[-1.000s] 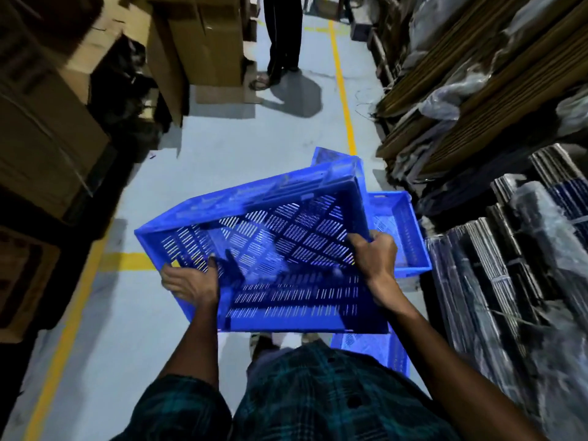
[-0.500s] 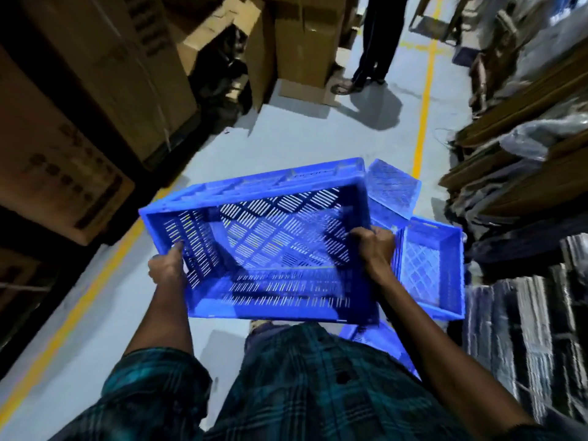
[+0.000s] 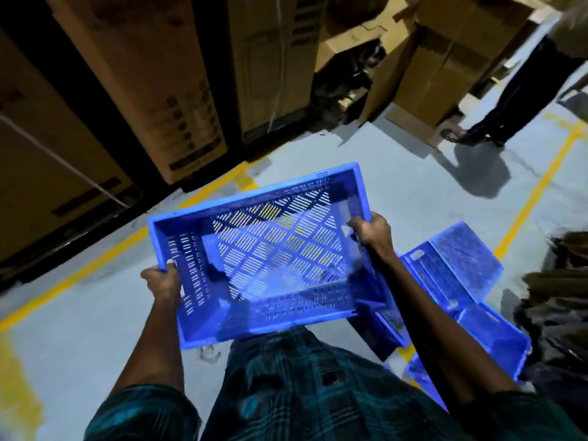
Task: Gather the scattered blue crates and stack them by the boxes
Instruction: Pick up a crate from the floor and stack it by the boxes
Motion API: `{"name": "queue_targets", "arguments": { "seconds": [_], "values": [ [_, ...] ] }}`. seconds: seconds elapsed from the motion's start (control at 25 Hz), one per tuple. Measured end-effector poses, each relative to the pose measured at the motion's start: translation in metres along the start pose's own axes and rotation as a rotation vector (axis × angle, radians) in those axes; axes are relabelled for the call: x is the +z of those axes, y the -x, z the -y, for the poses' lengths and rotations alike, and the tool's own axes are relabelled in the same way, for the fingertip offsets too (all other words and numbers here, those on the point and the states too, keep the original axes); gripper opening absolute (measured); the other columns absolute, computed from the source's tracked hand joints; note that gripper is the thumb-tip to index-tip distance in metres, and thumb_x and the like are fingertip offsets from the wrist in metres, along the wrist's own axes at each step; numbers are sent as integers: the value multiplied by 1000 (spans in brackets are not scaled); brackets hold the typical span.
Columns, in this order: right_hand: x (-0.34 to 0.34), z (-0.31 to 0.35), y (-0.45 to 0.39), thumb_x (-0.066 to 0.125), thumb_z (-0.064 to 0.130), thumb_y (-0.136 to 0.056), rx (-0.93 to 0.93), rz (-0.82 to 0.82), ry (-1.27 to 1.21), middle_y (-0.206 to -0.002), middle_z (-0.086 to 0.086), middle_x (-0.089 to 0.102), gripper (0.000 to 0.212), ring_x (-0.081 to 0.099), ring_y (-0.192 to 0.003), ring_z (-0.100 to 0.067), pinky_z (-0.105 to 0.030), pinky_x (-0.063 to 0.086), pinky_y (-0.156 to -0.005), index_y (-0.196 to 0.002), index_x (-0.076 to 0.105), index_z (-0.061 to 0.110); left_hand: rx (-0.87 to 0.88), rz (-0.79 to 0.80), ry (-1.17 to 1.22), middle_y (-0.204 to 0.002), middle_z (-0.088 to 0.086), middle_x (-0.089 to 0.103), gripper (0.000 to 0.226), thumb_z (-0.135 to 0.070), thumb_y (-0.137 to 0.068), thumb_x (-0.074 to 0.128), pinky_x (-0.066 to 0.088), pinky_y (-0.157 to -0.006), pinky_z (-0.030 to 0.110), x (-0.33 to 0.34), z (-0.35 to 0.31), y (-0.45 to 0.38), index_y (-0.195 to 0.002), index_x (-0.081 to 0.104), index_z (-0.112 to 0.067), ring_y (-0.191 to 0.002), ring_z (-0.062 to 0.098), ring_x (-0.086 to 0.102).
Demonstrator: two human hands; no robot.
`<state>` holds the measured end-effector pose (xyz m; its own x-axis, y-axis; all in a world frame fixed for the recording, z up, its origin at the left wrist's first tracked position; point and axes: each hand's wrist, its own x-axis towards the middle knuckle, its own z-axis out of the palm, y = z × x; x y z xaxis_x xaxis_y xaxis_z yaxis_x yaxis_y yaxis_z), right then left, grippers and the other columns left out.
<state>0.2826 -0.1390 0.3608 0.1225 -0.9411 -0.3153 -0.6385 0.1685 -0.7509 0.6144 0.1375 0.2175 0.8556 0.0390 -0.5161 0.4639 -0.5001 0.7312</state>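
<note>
Both hands carry a blue slotted crate (image 3: 270,256) above the grey floor (image 3: 397,173): left hand (image 3: 164,280) in a tight grip on its left rim, right hand (image 3: 370,232) clasping the right rim. More blue crates (image 3: 455,275) lie beside it at right. Printing on the cardboard boxes (image 3: 152,84) is unreadable.

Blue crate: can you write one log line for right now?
held: blue crate | left hand: grips rim | right hand: grips rim | other crates: floor | cardboard boxes: ahead

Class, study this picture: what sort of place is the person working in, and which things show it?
Probably a warehouse aisle: tall cardboard boxes stacked along one side, yellow floor lines, and blue crates lying about.
</note>
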Motion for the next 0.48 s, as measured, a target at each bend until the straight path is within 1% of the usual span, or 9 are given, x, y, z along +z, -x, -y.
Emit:
{"name": "queue_targets", "arguments": {
  "seconds": [0.04,0.12,0.2,0.28,0.36,0.4,0.48],
  "values": [
    [17,16,-11,57,50,-59,-22,45,70,-74,-16,71,43,66,-74,-37,-48,55,-71,-77,65,12,5,-33,-3,-116,22,60,35,-36,-91,61,49,-94,46,-11,-13,10,-104,37,-14,-102,35,62],
    [48,42,-27,51,47,-65,-53,81,175,-85,-23,71,50,66,-83,-38,-41,52,-74,-86,67,5,-3,-86,-3,-122,29,57,29,-30,-96,57,44,-95,46,-23,-25,12,-104,34,-15,-108,41,59],
    [88,64,-46,52,41,-75,-42,82,249,-96,-31,67,51,63,-94,-42,-42,50,-78,-96,65,-4,-41,-130,1,-124,31,57,24,-28,-97,55,43,-95,45,-33,-35,-12,-106,38,-14,-110,44,58],
    [129,81,-62,57,30,-85,-48,80,315,-99,-34,65,41,60,-100,-45,-44,49,-81,-99,63,-9,-84,-167,8,-124,29,58,22,-29,-97,55,43,-94,43,-42,-47,-38,-106,39,-16,-110,42,59],
    [165,94,-79,59,24,-86,-64,128,369,-95,-33,66,35,61,-95,-46,-44,48,-79,-96,63,-9,-106,-214,35,-125,27,58,24,-30,-97,55,43,-94,41,-48,-60,-64,-103,36,-18,-110,41,59],
    [178,101,-87,59,25,-84,-81,155,390,-89,-31,66,33,62,-90,-45,-43,48,-76,-91,63,-8,-120,-235,49,-125,26,58,25,-31,-96,56,44,-95,41,-50,-65,-74,-102,36,-18,-111,40,59],
    [204,110,-102,52,27,-76,-140,217,437,-75,-27,62,31,62,-80,-45,-42,45,-70,-77,58,-3,-180,-253,79,-127,23,58,27,-33,-94,58,45,-98,41,-52,-73,-97,-105,38,-17,-112,40,59]
  ]
}}
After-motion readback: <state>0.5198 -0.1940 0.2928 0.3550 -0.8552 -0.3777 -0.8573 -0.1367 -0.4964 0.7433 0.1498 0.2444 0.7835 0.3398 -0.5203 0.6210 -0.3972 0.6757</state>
